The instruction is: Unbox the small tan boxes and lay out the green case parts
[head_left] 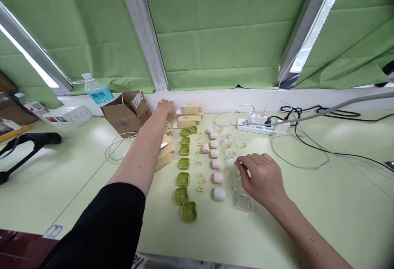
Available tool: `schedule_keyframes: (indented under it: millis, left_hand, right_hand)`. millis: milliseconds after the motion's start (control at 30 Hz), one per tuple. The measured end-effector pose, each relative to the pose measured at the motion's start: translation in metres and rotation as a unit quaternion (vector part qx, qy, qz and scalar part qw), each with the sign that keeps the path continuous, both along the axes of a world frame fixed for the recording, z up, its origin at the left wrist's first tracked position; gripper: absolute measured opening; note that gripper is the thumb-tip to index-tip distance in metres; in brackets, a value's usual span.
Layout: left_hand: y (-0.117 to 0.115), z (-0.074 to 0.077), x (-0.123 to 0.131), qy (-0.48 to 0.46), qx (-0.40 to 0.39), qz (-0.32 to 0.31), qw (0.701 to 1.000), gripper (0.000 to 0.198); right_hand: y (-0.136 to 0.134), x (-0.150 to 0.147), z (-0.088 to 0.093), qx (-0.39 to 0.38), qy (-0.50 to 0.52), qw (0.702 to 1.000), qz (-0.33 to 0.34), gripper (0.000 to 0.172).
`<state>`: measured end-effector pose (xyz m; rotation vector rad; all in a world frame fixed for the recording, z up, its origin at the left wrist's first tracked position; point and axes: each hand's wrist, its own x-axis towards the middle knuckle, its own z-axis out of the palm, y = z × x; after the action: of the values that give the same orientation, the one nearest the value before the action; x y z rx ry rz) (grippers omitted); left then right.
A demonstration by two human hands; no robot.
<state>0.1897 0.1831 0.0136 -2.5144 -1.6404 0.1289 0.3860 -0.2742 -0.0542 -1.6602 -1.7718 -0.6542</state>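
Note:
My left hand (166,108) reaches to the back of the table, beside the small beige cartons (190,109). Its fingers point away from me and are mostly hidden. My right hand (261,177) is closed, thumb and forefinger pinched at the rim of a clear plastic container (231,160) in the right-hand row. Another clear container (244,200) lies nearer to me. Left of these runs a column of pale pink and white rounded pieces (216,164), then small yellow loops (200,189), then green square dishes (184,163).
An open cardboard box (126,115) stands left of my left forearm, with more beige cartons (165,154) on its other side. A large bottle (97,90) is behind the box. A white power strip (261,126) and tangled cables (320,148) lie at the back right.

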Motion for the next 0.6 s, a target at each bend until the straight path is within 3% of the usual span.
schedule_keyframes:
  millis: [267,600]
  left_hand:
    - [0.012,-0.018,0.01,0.007,-0.039,0.023,0.999,0.097]
    - [0.008,-0.019,0.002,0.001,-0.042,-0.003,0.999,0.1]
  right_hand:
    - [-0.002,-0.008,0.006,0.02,-0.004,1.0,0.021,0.02]
    - [0.0,-0.009,0.002,0.011,0.008,1.0,0.021,0.02]
